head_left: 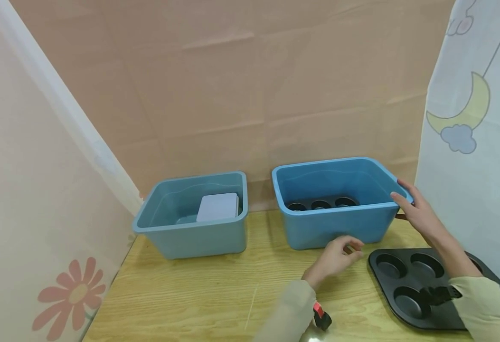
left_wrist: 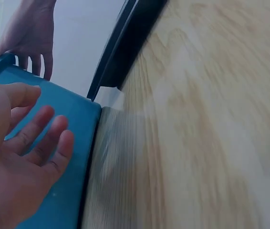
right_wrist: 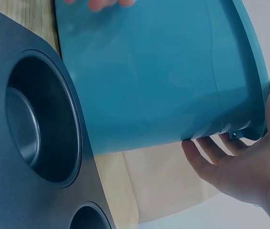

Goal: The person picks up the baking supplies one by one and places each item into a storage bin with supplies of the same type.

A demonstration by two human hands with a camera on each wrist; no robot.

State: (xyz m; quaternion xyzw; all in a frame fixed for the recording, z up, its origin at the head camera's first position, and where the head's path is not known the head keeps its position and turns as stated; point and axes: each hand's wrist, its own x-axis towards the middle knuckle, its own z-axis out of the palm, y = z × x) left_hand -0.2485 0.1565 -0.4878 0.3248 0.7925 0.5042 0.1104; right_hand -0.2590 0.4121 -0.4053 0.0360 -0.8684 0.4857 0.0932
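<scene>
My right hand (head_left: 422, 216) grips the right end of a blue plastic bin (head_left: 335, 225), thumb over the rim and fingers against the outer wall, as the right wrist view shows. Inside this bin lies a dark muffin pan (head_left: 330, 201), its lower part hidden by the front wall. Just before the bin's front wall is my left hand (head_left: 337, 256), holding nothing. Its fingers (left_wrist: 39, 136) are loosely bent in the left wrist view. A second dark muffin pan (head_left: 409, 280) is on the right of the table, partly hidden under my right forearm.
A grey-blue bin (head_left: 194, 242) stands on the left of the wooden table (head_left: 181, 294), with a white box-like item (head_left: 217, 207) inside. A brown sheet (head_left: 232, 95) hangs behind. Printed curtains border the left and right sides.
</scene>
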